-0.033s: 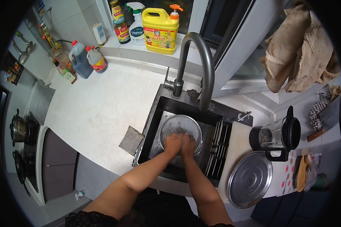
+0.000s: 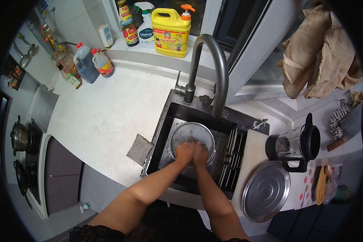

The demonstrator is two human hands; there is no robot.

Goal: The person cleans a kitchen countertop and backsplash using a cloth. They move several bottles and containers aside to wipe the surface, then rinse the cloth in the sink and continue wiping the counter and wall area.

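Hardly any shift vs. earlier frame, head view: L hand (image 2: pixel 184 152) & R hand (image 2: pixel 201 155) together over metal pot (image 2: pixel 193 131), in sink (image 2: pixel 160 139) below them; can't tell if gripping. Faucet (image 2: pixel 220 72) beyond hands, grey cloth (image 2: pixel 140 149) to their L, lg. round lid (image 2: pixel 266 191) to R.

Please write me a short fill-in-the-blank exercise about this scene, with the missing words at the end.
1. The left hand and right hand meet at a round metal container in a sink coloured ____.
2. In this view, the round metal lid lies to the sink's ____.
3. The jug with the orange pump is mainly ____.

Missing words: black; right; yellow.
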